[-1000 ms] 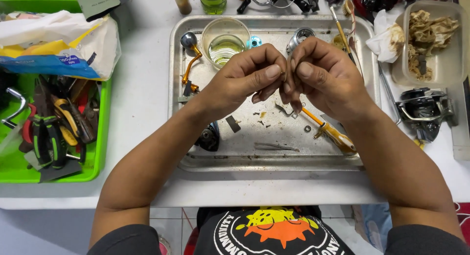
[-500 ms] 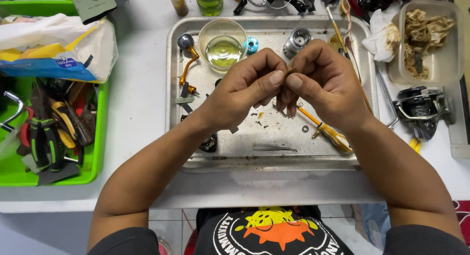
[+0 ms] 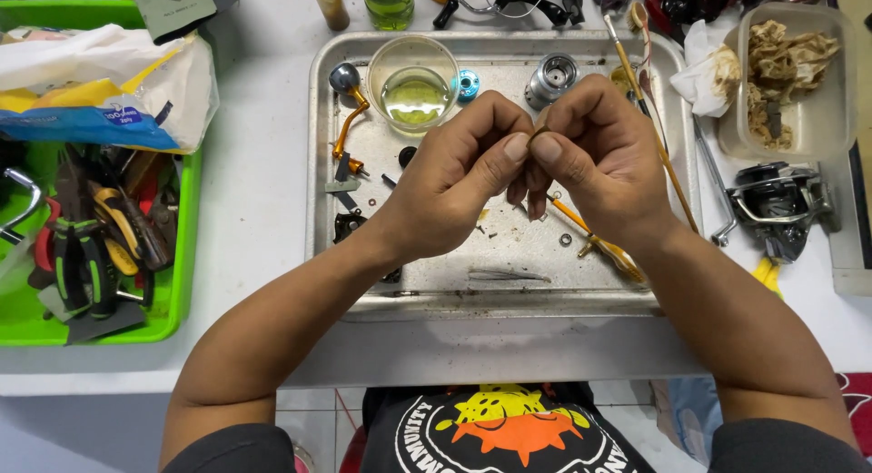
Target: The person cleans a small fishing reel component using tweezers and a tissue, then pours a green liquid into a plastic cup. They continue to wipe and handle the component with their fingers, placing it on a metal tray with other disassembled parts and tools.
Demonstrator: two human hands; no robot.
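Head camera view: both hands meet above the middle of a dented steel tray [image 3: 654,291] on a white desk [image 3: 254,210], the left hand [image 3: 454,187] and right hand [image 3: 604,160] pinching between thumb tips a tiny dark part [image 3: 538,133], too small to identify. Fingers of both hands are closed on it, thumbs pressed tip to tip. At 11 o'clock from the hands sits a clear plastic cup of yellowish liquid [image 3: 413,93], with a small blue ring-shaped piece [image 3: 467,84] and a silver metal spool [image 3: 551,77] at 12 o'clock. A gold-armed reel handle with a grey knob [image 3: 347,105] lies at 10 o'clock; an orange-handled tool [image 3: 595,241] lies at 5 o'clock beneath the right wrist. A green plastic bin of pliers and cutters [image 3: 91,255] stands well apart at 9 o'clock, a black fishing reel body [image 3: 777,210] at 3 o'clock. Handling so small a piece likely calls for keeping it over the tray, so a slip lands among the loose washers and screws rather than on the floor, and for light, even pressure
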